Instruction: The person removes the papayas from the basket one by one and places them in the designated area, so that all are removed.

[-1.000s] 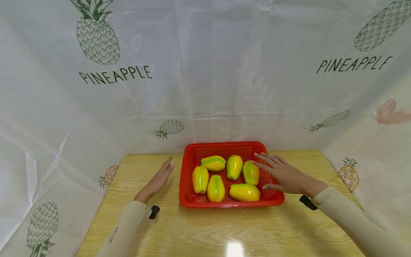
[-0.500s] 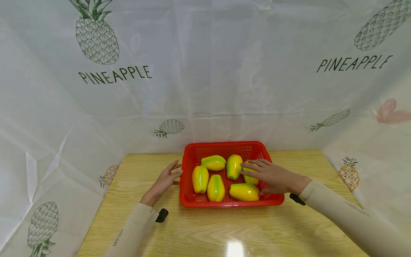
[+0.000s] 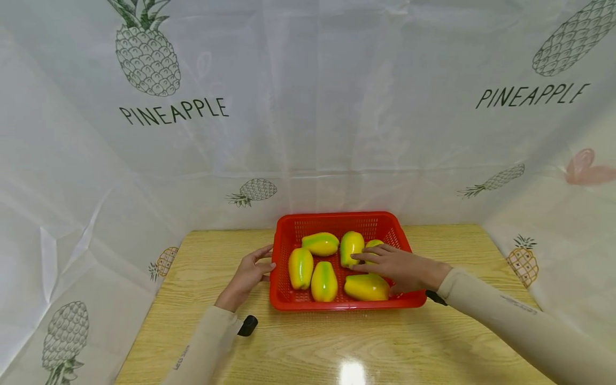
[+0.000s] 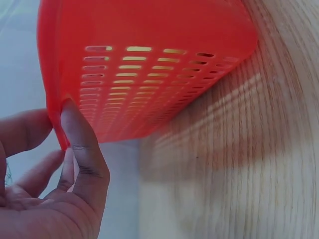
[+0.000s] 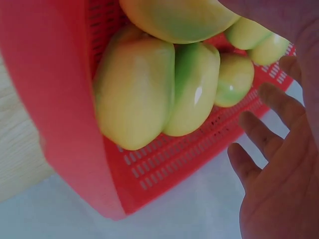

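Note:
A red plastic basket (image 3: 346, 307) stands on the wooden table with several yellow-and-green papayas lying in it, among them one at its left end (image 3: 300, 269). My left hand (image 3: 246, 278) is at the basket's left rim. In the left wrist view, thumb and fingers pinch that rim (image 4: 55, 74) from both sides. My right hand (image 3: 406, 267) hovers above the basket's right half, fingers spread and holding nothing. Beneath it, the back-right papaya (image 3: 374, 244) is partly hidden; the front-right papaya (image 3: 367, 287) lies close to the thumb. The right wrist view shows the fingers apart from the papayas (image 5: 134, 94).
The wooden table (image 3: 308, 342) extends in front of the basket and to both sides. A pale sheet (image 3: 337, 133) printed with pineapples hangs right behind the table and along its sides.
My left hand has moved right from beside the basket and taken hold of its left rim. My right hand has moved left and lower over the papayas. The basket has stayed put.

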Demonstrator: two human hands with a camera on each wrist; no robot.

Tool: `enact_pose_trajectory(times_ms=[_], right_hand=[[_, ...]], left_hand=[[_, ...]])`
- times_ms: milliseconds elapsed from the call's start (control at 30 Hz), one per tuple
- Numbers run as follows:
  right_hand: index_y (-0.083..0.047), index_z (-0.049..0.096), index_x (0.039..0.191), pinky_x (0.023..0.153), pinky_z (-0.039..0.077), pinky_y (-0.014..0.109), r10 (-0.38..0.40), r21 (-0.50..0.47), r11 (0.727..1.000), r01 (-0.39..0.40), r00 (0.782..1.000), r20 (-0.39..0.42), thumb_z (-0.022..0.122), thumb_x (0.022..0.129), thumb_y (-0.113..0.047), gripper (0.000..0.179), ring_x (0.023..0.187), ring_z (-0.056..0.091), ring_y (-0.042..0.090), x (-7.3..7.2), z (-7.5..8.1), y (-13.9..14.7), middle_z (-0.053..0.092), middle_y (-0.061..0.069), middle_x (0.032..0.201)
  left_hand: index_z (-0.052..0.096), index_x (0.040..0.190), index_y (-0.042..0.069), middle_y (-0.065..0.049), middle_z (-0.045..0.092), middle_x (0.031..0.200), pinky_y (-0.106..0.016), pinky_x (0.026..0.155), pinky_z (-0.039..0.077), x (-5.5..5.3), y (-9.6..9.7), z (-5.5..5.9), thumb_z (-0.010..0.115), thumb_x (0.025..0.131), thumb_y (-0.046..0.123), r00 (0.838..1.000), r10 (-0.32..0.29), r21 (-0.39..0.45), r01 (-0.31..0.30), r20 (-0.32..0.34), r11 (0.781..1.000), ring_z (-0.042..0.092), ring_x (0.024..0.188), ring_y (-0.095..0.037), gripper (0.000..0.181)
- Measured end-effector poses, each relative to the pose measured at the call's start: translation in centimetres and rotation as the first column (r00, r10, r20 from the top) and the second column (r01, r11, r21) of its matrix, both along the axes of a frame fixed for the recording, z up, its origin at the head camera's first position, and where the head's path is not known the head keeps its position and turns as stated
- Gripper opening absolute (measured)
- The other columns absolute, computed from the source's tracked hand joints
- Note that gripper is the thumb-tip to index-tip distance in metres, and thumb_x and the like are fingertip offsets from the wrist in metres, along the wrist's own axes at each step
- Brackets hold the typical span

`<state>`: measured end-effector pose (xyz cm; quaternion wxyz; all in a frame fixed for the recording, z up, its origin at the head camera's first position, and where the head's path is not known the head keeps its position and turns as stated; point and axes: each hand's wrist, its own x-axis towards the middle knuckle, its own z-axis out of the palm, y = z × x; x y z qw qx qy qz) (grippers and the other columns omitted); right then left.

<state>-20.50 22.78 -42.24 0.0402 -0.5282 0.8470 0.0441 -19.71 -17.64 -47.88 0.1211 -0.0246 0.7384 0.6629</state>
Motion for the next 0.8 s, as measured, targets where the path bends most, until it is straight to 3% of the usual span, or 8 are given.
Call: enact_pose_trajectory(times_ms=[367, 800], right_hand=[[-0.019, 0.044, 0.162, 0.116, 0.043, 0.054, 0.018, 0.127, 0.992, -0.018, 1.0, 0.0, 0.096, 0.079, -0.024, 0.099, 0.146, 0.046, 0.034, 0.2, 0.1, -1.4, 0.041, 0.005, 0.167], [-0.029, 0.044, 0.162, 0.119, 0.042, 0.05, 0.041, 0.292, 0.956, -0.036, 0.999, -0.011, 0.093, 0.082, -0.019, 0.094, 0.149, 0.045, 0.031, 0.0, -0.7, -2.4, 0.038, -0.003, 0.169]], left_hand=[[0.047, 0.159, 0.002, -0.023, 0.051, 0.144, -0.028, 0.076, 0.059, 0.0, -0.2, -0.4, 0.061, 0.104, 0.0, 1.0, 0.006, 0.014, -0.006, 0.015, 1.0, 0.068, 0.09, -0.016, 0.056], [0.048, 0.159, 0.004, -0.022, 0.049, 0.142, -0.028, 0.075, 0.059, -0.2, -0.4, -0.4, 0.062, 0.104, 0.0, 1.0, 0.0, 0.032, -0.001, 0.025, 0.999, 0.062, 0.086, -0.013, 0.057]])
